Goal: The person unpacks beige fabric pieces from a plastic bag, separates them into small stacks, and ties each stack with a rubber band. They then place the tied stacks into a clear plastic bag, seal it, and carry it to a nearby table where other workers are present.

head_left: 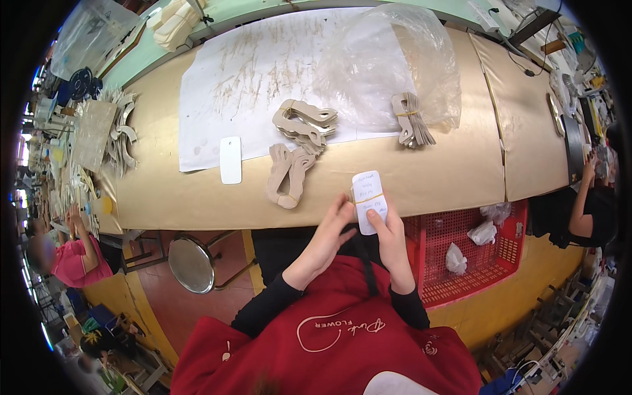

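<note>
My right hand (pixel 391 227) is closed on a bundle of white cards (pixel 367 187) with rounded corners, handwriting on the top one and a tan rubber band around the middle. The thumb presses on the top card. My left hand (pixel 329 230) is just left of the bundle, fingers bent and apart, fingertips close to its edge; whether they touch it I cannot tell. Beyond my hands lie banded bundles of wavy beige cut pieces: one pile (pixel 304 122), a looped bundle (pixel 287 176) nearer me, and a fanned bundle (pixel 411 122) to the right.
A single white card with a hole (pixel 230 160) lies left on the tan-covered table (pixel 447 187). White paper (pixel 204 112) and clear plastic sheeting (pixel 368 66) cover the far part. A red crate (pixel 454 289) and a round stool (pixel 191 263) stand below. People work at both sides.
</note>
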Demonstrator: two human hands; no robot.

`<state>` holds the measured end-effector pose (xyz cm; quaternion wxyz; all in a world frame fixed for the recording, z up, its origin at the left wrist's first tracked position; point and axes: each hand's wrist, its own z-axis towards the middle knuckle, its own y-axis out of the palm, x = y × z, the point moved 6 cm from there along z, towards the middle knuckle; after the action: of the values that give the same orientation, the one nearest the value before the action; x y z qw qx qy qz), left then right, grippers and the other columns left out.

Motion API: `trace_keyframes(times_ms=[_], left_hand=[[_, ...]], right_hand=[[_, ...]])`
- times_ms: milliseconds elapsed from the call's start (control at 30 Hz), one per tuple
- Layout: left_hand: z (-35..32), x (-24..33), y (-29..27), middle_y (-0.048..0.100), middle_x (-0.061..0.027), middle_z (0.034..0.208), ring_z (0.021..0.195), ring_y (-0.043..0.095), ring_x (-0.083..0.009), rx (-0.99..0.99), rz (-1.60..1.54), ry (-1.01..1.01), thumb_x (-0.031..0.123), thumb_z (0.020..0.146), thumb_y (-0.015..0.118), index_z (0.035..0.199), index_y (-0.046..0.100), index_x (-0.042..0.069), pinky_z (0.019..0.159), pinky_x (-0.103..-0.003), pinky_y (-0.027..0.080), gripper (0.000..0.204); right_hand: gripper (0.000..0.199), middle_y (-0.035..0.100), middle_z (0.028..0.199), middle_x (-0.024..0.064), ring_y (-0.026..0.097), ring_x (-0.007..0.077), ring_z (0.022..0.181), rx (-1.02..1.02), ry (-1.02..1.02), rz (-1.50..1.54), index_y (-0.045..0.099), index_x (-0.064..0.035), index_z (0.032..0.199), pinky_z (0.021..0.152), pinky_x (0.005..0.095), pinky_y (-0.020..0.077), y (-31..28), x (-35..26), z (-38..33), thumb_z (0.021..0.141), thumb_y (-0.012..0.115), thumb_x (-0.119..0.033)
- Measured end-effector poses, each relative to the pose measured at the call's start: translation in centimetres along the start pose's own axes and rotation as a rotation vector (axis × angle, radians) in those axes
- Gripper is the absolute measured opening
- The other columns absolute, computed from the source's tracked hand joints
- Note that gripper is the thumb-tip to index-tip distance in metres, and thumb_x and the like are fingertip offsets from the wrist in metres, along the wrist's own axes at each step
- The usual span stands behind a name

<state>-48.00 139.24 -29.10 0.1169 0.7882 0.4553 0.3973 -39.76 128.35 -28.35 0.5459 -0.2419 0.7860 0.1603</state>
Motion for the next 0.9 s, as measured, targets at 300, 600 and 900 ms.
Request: trace_keyframes(times_ms=[300, 600, 900], left_hand=[[0.1, 1.1, 1.5, 0.053, -0.0095, 0.127, 0.119, 0.054, -0.0189, -0.222, 0.059, -0.061, 0.017, 0.086, 0.074, 0.146, 0.031, 0.003, 0.102, -0.036, 0.044, 0.075], [-1.6, 4.7, 1.9, 0.034, -0.0137, 0.147, 0.138, 0.037, -0.0247, -0.363, 0.040, 0.170, 0.015, 0.076, 0.079, 0.156, 0.005, 0.007, 0.111, -0.038, 0.035, 0.110], [-1.6, 9.8, 4.5, 0.035, -0.0205, 0.139, 0.130, 0.040, -0.0321, 0.151, 1.017, 0.780, 0.013, 0.063, 0.085, 0.146, 0.022, -0.003, 0.109, -0.040, 0.036, 0.106]], right_hand=[[0.062, 0.034, 0.153, 0.0242, 0.033, 0.0335, 0.143, -0.210, -0.109, 0.058, 0.031, 0.0051, 0.150, 0.116, 0.0399, 0.0244, 0.7, -1.1, -1.5, 0.097, 0.050, -0.020], [0.071, 0.020, 0.158, 0.0278, 0.023, 0.0407, 0.145, -0.225, -0.525, -0.438, 0.016, 0.0044, 0.154, 0.118, 0.0467, 0.0171, 3.2, -7.2, -2.5, 0.097, 0.049, -0.022], [0.022, 0.065, 0.095, 0.0136, 0.065, 0.0252, 0.083, 0.274, -0.910, -0.405, 0.067, 0.0013, 0.094, 0.073, 0.0340, 0.0529, -0.5, -7.8, -2.0, 0.074, 0.075, 0.007]])
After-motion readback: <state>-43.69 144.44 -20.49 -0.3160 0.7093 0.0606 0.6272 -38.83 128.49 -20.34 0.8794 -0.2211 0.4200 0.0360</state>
